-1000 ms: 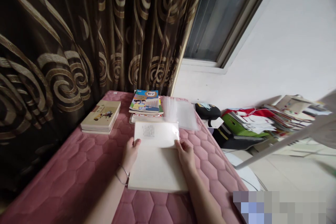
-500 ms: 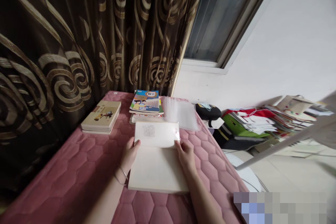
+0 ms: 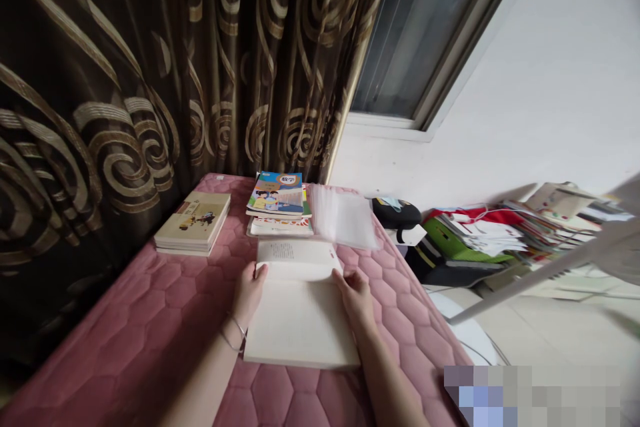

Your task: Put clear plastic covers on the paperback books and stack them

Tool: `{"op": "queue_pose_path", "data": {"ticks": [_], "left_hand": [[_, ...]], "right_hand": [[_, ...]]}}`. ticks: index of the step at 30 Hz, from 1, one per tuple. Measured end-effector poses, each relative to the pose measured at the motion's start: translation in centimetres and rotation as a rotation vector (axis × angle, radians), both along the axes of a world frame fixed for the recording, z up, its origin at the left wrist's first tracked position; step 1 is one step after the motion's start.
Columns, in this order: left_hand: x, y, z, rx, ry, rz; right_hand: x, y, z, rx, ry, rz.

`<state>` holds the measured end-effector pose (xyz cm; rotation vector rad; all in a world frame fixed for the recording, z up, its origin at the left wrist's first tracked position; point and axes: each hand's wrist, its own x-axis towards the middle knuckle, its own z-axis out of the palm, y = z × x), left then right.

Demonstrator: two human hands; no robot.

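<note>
An open book (image 3: pixel 300 327) lies on the pink quilted mattress, its near side a blank-looking pale page. Beyond the fold, the far flap (image 3: pixel 295 252) tilts away from me, with small printed text on it. My left hand (image 3: pixel 250 290) pinches the book's left edge near the fold, thumb on top. At the right edge my right hand (image 3: pixel 355 293) grips the same way, fingers curled under and partly hidden. A thin bracelet circles my left wrist.
On the mattress (image 3: pixel 145 320) stand a stack of beige books (image 3: pixel 194 221) at left, colourful textbooks (image 3: pixel 277 193) at the back, and clear plastic covers (image 3: pixel 347 217) beside them. A dark patterned curtain (image 3: pixel 225 67) hangs behind. Piled papers (image 3: pixel 487 233) and a white pole (image 3: pixel 540 273) are at right.
The far flap has tipped further back and down, so its text looks more foreshortened. Both hands stay at the book's edges, nearly unmoved.
</note>
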<state>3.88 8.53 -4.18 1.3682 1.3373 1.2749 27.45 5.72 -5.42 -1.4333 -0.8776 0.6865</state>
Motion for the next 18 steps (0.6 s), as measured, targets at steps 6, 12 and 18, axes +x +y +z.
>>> {"op": "queue_pose_path", "data": {"ticks": [6,12,18], "left_hand": [[-0.1,-0.1,0.7,-0.026,-0.209,-0.089],[0.0,-0.4,1.1,-0.065,-0.326,-0.141],[0.2,-0.2,0.8,-0.079,-0.37,-0.134]], "right_hand": [[0.3,-0.6,1.2,-0.054,0.152,0.19],[0.3,-0.5,0.8,-0.019,0.084,0.21],[-0.1,0.3,0.6,0.025,-0.042,0.119]]}}
